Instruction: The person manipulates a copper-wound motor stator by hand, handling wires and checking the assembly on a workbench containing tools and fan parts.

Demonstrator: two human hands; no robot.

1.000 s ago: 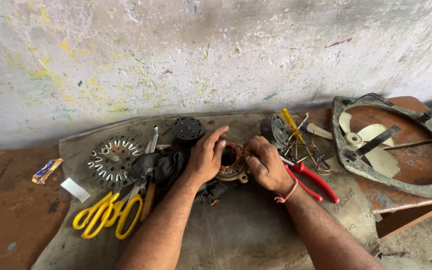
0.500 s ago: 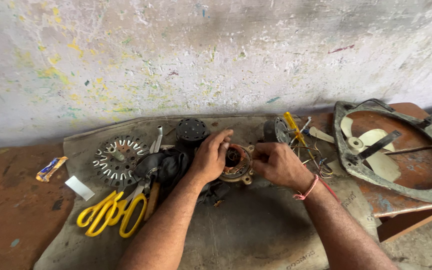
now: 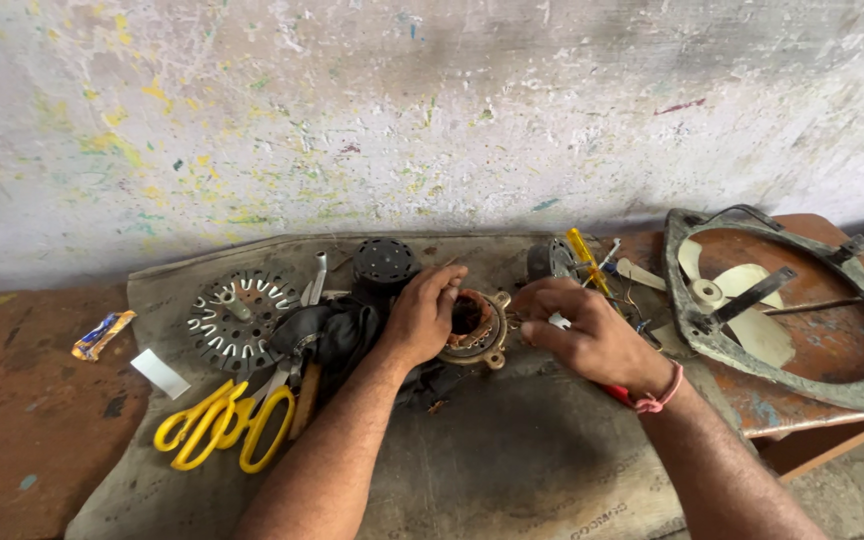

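head view | step, as I judge it: working on the motor stator (image 3: 472, 328) at frame centre, on the grey mat (image 3: 512, 470) over the desk | left hand (image 3: 420, 318) grip clamps its rim | right hand (image 3: 592, 338) grip pinches a small white piece (image 3: 559, 321) beside it | next: steady stator, fine fingertip placement | yellow scissors (image 3: 224, 432) lower left
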